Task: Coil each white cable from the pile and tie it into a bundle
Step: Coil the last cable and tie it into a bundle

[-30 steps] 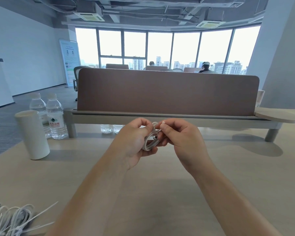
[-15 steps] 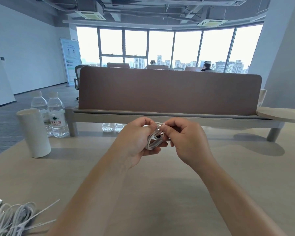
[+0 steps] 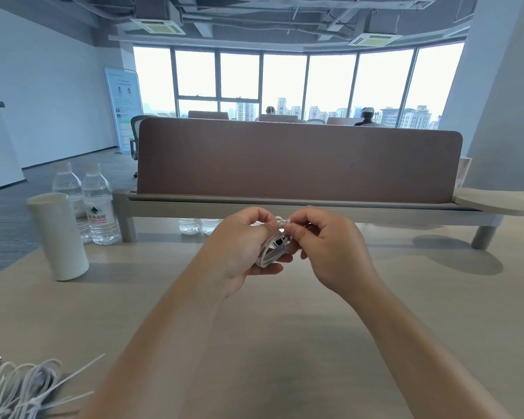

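Note:
Above the middle of the desk my left hand (image 3: 242,243) grips a small coil of white cable (image 3: 271,252), its fingers curled round the loops. My right hand (image 3: 327,249) is right beside it and pinches a thin white end (image 3: 286,221) at the top of the coil between thumb and forefinger. Most of the coil is hidden by both hands. A loose pile of white cables (image 3: 15,391) with white zip ties (image 3: 73,373) lies at the bottom left corner of the desk.
A white cylinder cup (image 3: 58,237) stands at the left, with two water bottles (image 3: 96,207) behind it. A raised shelf (image 3: 315,210) carrying a brown divider panel (image 3: 297,158) crosses the back of the wooden desk (image 3: 285,343). People sit far off by the windows.
My hands have stayed together on the coil. My right hand's pinch has shifted slightly at the top of the bundle. The view has tilted a little.

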`<state>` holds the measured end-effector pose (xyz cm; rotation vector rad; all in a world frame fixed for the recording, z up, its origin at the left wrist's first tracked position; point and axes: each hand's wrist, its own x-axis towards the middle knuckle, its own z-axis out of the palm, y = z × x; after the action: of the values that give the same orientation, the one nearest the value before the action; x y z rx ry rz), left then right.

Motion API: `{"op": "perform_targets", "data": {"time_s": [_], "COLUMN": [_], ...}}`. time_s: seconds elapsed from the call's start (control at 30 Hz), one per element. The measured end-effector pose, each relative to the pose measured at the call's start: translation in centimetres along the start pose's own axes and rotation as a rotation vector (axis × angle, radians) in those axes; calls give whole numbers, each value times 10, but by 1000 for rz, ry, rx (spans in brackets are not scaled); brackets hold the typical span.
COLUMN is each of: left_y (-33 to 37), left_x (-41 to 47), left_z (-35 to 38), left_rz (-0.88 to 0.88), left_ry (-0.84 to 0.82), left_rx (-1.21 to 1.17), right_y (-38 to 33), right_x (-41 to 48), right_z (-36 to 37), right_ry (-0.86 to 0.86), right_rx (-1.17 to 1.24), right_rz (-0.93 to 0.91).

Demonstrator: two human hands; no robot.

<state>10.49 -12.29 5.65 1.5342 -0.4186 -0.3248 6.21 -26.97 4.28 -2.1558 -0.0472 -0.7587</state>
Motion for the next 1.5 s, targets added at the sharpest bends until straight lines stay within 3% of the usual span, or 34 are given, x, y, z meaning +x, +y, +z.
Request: {"op": "perform_targets", "data": {"time_s": [0.53, 0.97, 1.13, 1.33, 1.5], "left_y": [1, -6, -8, -9, -9], "left_x": [0, 5, 7, 10, 8], "left_z": [0, 6, 3, 1, 4], "left_rz": [15, 153, 189, 253, 261], "left_ry": [-8, 48, 80, 132, 118], "left_rx": [55, 249, 336, 435, 464], "right_y": [3, -6, -10, -15, -11], "right_x": [2, 2, -1, 1, 1], "right_z": [-1, -9, -2, -5, -5], "right_ry": [-44, -134, -161, -252, -233], "right_rx": [-46, -422, -239, 207, 103], "right_rz": [-29, -56, 76, 251, 246]}}
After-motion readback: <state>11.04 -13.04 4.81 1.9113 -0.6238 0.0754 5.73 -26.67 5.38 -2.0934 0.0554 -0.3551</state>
